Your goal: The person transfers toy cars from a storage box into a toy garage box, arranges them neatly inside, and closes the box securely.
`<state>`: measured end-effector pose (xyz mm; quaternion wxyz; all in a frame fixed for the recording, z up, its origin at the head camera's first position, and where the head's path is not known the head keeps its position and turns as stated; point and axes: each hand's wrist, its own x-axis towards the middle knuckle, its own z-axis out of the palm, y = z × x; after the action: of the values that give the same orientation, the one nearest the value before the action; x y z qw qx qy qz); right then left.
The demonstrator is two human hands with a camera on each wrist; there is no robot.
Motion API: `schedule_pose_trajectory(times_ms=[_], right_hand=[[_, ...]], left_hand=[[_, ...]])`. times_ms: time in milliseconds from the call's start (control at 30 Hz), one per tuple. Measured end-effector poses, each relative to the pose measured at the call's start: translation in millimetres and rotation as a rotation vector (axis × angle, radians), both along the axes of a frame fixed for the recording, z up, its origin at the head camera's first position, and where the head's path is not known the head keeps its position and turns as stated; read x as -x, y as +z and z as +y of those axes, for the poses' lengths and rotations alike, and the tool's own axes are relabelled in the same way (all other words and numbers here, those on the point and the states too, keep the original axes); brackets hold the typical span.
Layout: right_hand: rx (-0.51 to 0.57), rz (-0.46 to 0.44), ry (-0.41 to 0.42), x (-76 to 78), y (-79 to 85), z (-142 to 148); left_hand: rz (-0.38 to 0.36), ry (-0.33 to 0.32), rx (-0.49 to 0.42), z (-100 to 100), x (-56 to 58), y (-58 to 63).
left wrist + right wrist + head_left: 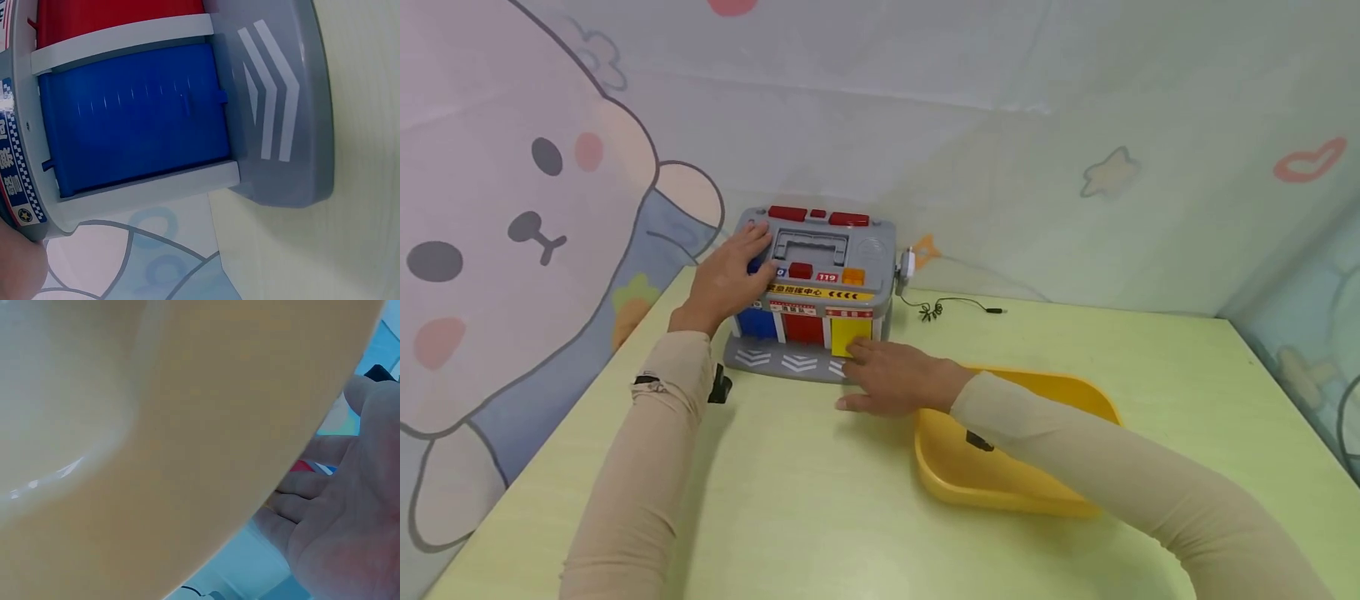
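Note:
A grey toy emergency station (871, 275) stands at the back of the table, with a blue door (137, 119), a red door (803, 327) and a yellow door (842, 333) along its front. All three doors look closed. My left hand (724, 279) rests on the station's top left corner, fingers spread over the roof. With its fingers stretched forward, my right hand (895, 377) touches the lower part of the yellow door. In the right wrist view, the tray's side hides part of that hand's fingers.
A yellow tray (943, 482) lies right of centre, below my right forearm. On the station's right side is a white-and-grey knob-like part (906, 265). A thin black cable (958, 302) trails behind on the table. A printed cloth (962, 125) hangs at the back.

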<state>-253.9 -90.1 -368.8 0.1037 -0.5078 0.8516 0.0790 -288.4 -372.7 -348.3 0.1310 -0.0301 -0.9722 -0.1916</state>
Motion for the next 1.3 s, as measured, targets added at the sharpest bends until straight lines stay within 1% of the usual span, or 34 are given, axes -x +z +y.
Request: schedule_pose_trajectory(times_ms=[233, 467, 600, 833, 933, 1067, 1300], right_hand=[[0.01, 0.001, 0.042, 2.1, -2.2, -1], [0.034, -0.025, 0.032, 1.9, -4.7, -3], [0.044, -0.039, 0.029, 1.2, -6.9, -2], [0.048, -0.034, 0.023, 2.3, -7.2, 2], [0.039, -0.053, 0.017, 1.9, -6.7, 3], [0.022, -0.074, 0.024, 1.3, -7.1, 1], [0.016, -0.052, 0.022, 2.7, -6.1, 2]], left_hand=[[-0.019, 0.023, -0.01, 2, 0.8, 3.6], [-0.01, 0.085, 0.054, 9, 3.6, 5.5], [0.002, 0.104, 0.058, 16, 3.9, 3.9], [0.02, 0.089, 0.094, 19, 3.9, 5.2], [-0.006, 0.081, 0.088, 18, 4.1, 4.9], [-0.047, 0.091, 0.077, 15, 2.9, 3.3], [-0.048, 0.094, 0.054, 19, 3.6, 7.5]])
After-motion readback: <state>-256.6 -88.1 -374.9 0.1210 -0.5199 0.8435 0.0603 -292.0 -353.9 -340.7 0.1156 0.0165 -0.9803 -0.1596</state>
